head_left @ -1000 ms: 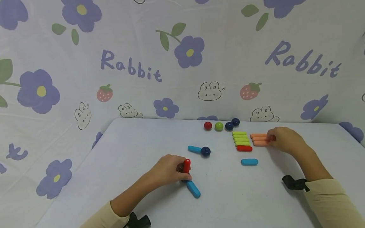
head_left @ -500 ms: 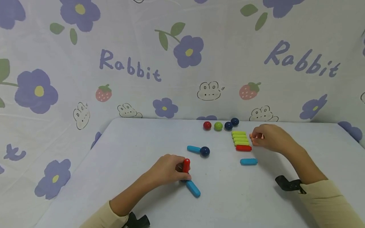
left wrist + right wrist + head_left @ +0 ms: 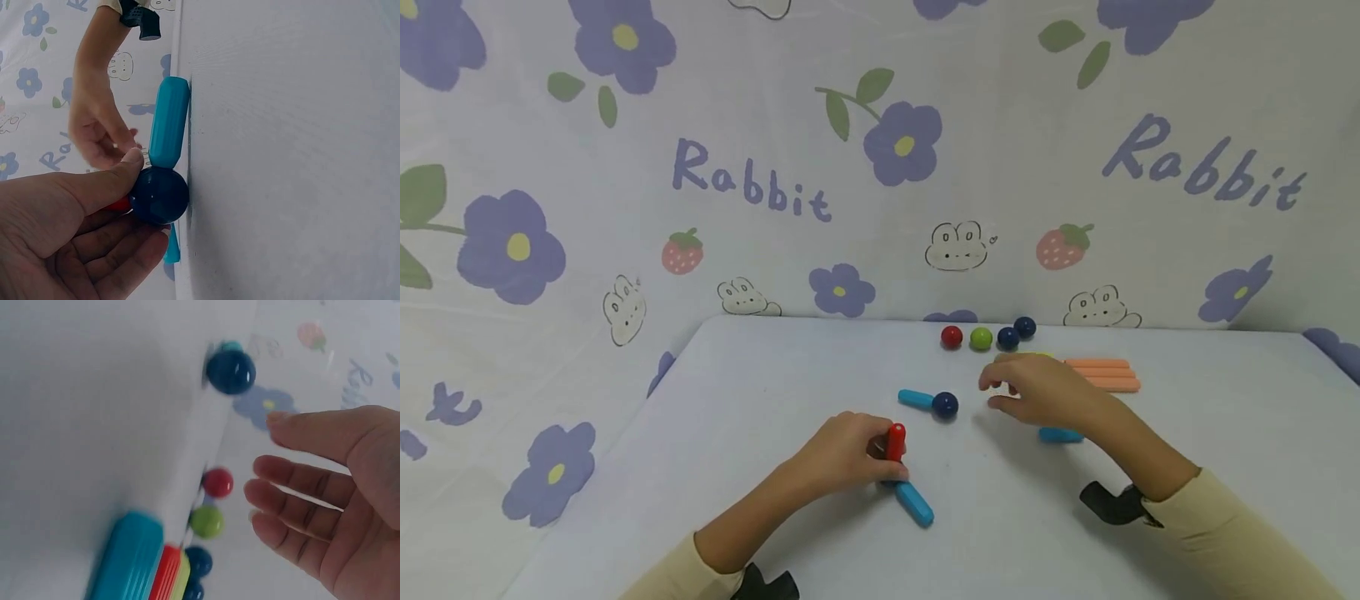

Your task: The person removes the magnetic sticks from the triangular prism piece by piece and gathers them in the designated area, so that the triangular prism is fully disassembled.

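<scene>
My left hand (image 3: 844, 454) pinches a dark blue ball (image 3: 160, 195) between thumb and fingers, low over the white table. From that ball a red rod (image 3: 896, 442) sticks upward and a blue rod (image 3: 914, 503) points toward the near side. My right hand (image 3: 1037, 390) hangs over the table with fingers loosely bent and nothing in them, as the right wrist view confirms. To its left lies a second dark blue ball (image 3: 945, 406) joined to a blue rod (image 3: 916, 399).
At the back edge sit a red ball (image 3: 951, 337), a green ball (image 3: 981, 338) and two dark blue balls (image 3: 1008, 337). Orange rods (image 3: 1102, 375) lie right of my right hand, which mostly covers yellow-green rods and a red rod (image 3: 165, 572). A loose blue rod (image 3: 1060, 435) lies nearer.
My right hand has left the orange rods and moved left, across the yellow-green rods, toward the ball with the blue rod. The left hand keeps its hold in place.
</scene>
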`<state>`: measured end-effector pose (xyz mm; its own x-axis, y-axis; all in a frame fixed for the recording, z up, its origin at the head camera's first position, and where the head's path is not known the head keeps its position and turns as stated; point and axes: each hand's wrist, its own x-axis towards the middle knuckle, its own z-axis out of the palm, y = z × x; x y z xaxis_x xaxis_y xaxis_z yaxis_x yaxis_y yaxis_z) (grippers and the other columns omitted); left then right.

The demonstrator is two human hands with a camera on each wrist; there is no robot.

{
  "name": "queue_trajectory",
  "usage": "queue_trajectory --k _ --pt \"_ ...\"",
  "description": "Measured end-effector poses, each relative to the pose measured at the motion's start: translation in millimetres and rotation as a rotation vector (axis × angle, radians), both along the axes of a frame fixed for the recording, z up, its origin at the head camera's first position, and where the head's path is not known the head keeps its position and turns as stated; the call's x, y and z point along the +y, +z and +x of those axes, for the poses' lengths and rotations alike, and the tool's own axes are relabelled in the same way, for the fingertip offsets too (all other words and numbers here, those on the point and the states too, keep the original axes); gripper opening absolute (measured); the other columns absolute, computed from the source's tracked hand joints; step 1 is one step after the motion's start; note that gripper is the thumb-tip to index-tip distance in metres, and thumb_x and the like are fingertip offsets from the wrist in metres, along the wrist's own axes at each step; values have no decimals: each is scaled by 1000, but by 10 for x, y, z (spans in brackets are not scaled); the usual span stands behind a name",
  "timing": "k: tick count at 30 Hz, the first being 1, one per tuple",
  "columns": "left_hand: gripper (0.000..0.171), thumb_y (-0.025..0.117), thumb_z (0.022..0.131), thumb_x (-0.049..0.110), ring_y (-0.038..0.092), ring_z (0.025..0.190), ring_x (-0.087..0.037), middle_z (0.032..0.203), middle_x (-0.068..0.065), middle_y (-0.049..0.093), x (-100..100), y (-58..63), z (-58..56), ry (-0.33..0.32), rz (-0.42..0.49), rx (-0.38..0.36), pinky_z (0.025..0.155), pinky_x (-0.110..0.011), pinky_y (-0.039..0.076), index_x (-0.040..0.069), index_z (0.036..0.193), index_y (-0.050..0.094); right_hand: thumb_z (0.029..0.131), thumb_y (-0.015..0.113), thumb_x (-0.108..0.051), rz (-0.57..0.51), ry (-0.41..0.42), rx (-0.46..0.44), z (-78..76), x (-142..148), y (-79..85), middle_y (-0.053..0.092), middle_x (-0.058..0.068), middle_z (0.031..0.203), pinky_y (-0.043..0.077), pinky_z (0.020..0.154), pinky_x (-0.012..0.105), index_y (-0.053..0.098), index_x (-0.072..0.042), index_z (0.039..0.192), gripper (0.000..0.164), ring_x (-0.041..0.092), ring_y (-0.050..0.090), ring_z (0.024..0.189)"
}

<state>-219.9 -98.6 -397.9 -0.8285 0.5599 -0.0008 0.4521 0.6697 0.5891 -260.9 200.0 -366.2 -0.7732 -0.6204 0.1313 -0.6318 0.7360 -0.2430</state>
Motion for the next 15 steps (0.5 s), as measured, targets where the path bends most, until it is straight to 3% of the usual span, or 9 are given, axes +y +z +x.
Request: queue_trajectory --k 4,8,15 --pt "23 85 81 28 61 79 -6 80 12 66 -11 20 0 1 2 -2 69 -23 51 16 90 67 88 78 -13 33 72 -28 -17 -307 -13 69 5 113 57 83 34 72 -11 118 30 22 66 99" --pt "23 86 81 28 61 79 -7 80 12 66 -15 20 6 3 -2 3 69 -22 51 16 89 67 89 77 -14 90 101 -43 -50 -504 -104 68 6 116 55 90 39 72 -10 120 32 24 65 108" --pt "23 86 81 28 61 79 -5 81 11 68 -30 25 8 -14 1 33 68 -22 51 17 87 66 87 78 -11 152 67 -86 -120 -534 -213 70 4 107 54 91 40 76 -11 113 26 23 64 102"
